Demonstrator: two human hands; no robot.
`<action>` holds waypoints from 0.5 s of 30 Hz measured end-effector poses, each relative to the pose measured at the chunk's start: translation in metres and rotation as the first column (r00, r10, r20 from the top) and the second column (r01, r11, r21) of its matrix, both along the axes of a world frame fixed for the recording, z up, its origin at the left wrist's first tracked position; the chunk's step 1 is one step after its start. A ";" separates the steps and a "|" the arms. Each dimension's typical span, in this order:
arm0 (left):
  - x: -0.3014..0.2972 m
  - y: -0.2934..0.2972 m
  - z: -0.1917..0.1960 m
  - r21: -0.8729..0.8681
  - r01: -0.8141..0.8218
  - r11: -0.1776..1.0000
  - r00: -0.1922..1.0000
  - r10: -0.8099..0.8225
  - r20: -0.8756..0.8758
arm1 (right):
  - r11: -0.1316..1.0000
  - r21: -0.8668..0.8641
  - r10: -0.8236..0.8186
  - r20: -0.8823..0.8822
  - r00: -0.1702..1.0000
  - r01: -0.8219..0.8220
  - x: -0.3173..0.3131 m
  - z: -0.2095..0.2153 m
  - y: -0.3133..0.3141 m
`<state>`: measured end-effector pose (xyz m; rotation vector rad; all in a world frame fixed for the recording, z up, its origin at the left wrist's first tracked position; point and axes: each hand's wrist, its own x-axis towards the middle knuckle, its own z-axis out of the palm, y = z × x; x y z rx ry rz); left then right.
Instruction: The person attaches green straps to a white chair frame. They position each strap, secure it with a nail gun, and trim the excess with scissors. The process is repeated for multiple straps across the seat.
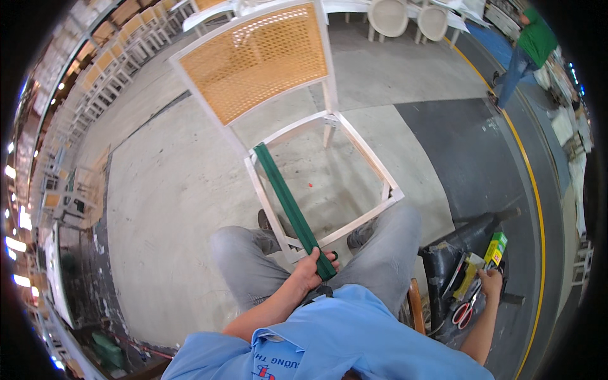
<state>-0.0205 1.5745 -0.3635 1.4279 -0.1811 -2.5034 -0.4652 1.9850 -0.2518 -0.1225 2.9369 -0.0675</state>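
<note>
A pale wooden chair frame (361, 220) with an open seat stands between my knees, its woven cane backrest (256, 66) on the far side. Along the left side of the seat opening lies a folded dark green strip (288, 202), reaching from the rear corner to my lap. My left hand (308, 269) is closed round its near end. My right hand (491, 282) is down at a black-covered stool (440, 263) on my right, fingers curled beside a green-and-yellow box (496, 248) and a yellow-handled tool (467, 278). What those fingers grip is hidden. Red-handled scissors (463, 315) lie close by.
Rows of similar chairs (95, 76) line the far left. Round-seated white chairs (387, 18) stand by tables at the back. A person in a green top (535, 41) is at the far right, beside a yellow floor line (531, 171). Brown wood (415, 307) shows near my right hip.
</note>
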 end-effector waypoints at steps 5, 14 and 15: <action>-0.006 0.006 -0.008 0.014 -0.029 0.999 0.991 0.027 0.132 | 0.895 -0.397 0.126 -0.213 0.969 -0.203 -0.016 0.019 -0.024; -0.014 -0.004 -0.046 -0.166 -0.156 0.974 0.986 0.163 0.030 | 0.676 -0.698 0.293 -0.039 0.955 -0.236 0.068 0.005 -0.121; -0.014 -0.007 -0.050 -0.189 -0.156 0.969 0.987 0.161 0.012 | 0.605 -0.761 0.369 0.009 0.930 -0.233 0.080 0.008 -0.133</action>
